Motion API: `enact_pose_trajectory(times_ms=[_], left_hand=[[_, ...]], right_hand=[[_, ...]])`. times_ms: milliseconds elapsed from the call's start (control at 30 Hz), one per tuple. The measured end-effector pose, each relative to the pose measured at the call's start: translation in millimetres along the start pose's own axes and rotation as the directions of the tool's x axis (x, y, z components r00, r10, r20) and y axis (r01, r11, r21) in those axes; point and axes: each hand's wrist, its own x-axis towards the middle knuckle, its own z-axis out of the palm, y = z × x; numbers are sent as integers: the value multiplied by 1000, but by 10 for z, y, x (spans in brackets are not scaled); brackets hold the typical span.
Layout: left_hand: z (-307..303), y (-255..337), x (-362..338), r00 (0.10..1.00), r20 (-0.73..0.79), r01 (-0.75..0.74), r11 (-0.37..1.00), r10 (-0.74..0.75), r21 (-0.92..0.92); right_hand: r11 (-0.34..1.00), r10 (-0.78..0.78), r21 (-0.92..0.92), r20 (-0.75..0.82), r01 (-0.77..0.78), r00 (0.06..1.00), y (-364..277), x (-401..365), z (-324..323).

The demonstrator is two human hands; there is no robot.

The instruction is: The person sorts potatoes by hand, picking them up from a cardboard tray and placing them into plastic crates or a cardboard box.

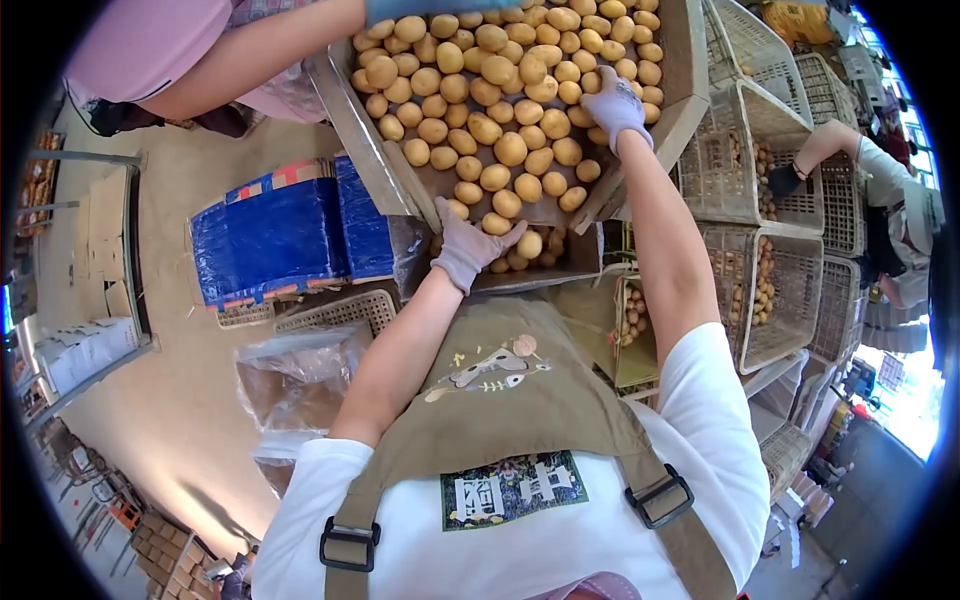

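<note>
Many round yellow-brown potatoes lie on a sorting tray with raised wooden sides. My left hand, in a pale glove, is at the tray's lower mouth beside the lowest potatoes, its fingers and thumb spread. Below that mouth, a box holds more potatoes. My right hand, gloved too, rests on potatoes at the tray's right side; its fingers point up and left, apart, with no potato visibly gripped. A co-worker's blue-gloved hand reaches over the tray's top edge.
Stacked plastic crates, some with potatoes, line the right side, where another person's dark-gloved hand reaches in. Blue-covered boxes stand left of the tray. Plastic bags lie below them. A green crate is near my right forearm.
</note>
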Motion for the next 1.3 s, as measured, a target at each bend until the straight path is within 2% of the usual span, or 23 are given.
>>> enact_pose_trajectory(times_ms=[33, 67, 133, 167, 200, 267, 333, 400, 433, 467, 533, 600, 700, 800, 900, 933, 1000, 1033, 1067, 1133, 1167, 1233, 1300], left_hand=[[2, 3, 2, 1000, -20, 0, 1000, -1, -11], [-42, 3, 29, 999, 45, -21, 999, 19, 41], [-56, -7, 13, 993, 116, -47, 992, 33, 117], [-68, 17, 49, 993, 117, -30, 995, 19, 95], [-58, 15, 54, 995, 96, -18, 997, 10, 80], [-42, 7, 57, 997, 80, -10, 997, 4, 75], [-39, 5, 57, 996, 93, -25, 995, 15, 98], [-77, 0, 60, 992, 125, -34, 995, 21, 98], [-59, -19, 58, 993, 114, -40, 995, 30, 92], [-68, -13, 75, 994, 109, -35, 996, 26, 85], [-94, 1, 115, 995, 100, -24, 997, 17, 72], [-104, 32, 125, 997, 72, 28, 1000, -29, 11], [-120, 73, 134, 996, 38, 84, 995, -82, -60], [-78, -18, 31, 995, 83, -65, 982, 51, 176], [-85, 7, 39, 983, 181, -38, 992, 16, 120], [-98, 29, 34, 978, 208, -36, 993, 13, 111], [-113, 25, 40, 969, 246, -39, 992, 9, 117], [-117, 19, 52, 965, 263, -39, 992, 7, 117], [-130, 17, 76, 960, 281, -39, 992, 5, 116], [-177, 48, 124, 944, 330, -45, 988, -8, 150], [-195, 41, 134, 904, 424, -238, 883, 50, 403], [-227, 23, 155, 787, 595, -609, 362, 164, 706], [-208, 48, 182, 680, 696, -663, -214, 230, 718]], right_hand=[[998, -47, 45, -19, 48, 999, 52, -59, -18], [916, -12, 402, 47, -8, 999, 109, -158, -21], [420, -31, 895, 182, -153, 983, 267, -395, -7], [-53, -194, 973, 211, -225, 958, 340, -589, 53], [-503, -343, 803, 153, -319, 927, 370, -803, 107], [-647, -398, 673, 101, -358, 912, 294, -1107, 32], [-477, -245, 808, 254, -345, 936, 302, -1186, 129], [171, -65, 936, 323, -309, 944, 196, -1239, 99], [539, -94, 837, 167, -91, 982, 39, -1297, 61], [809, -178, 573, 28, 130, 984, -130, -1346, 18], [950, -294, 159, 172, 268, 940, -434, -1346, 69], [963, -263, 2, 219, 269, 939, -706, -1304, 318], [945, -262, -112, 307, 308, 915, -816, -1167, 520], [933, -341, -7, 299, 359, 891, -621, -1305, 308], [843, -252, 517, 136, 149, 958, -265, -1310, 475], [701, -192, 711, 111, 57, 975, -175, -1369, 514], [150, -217, 978, 175, -144, 960, -69, -1556, 452], [-164, -227, 959, 190, -230, 955, 18, -1671, 395], [-343, -358, 895, 156, -285, 920, 110, -1806, 307], [-543, -529, 724, 99, -425, 843, 178, -2005, 156], [-549, -547, 705, 102, -448, 831, 206, -2059, 177], [-559, -530, 725, 61, -403, 846, 261, -2113, 123], [-612, -445, 713, 47, -342, 894, 384, -2204, 25]])
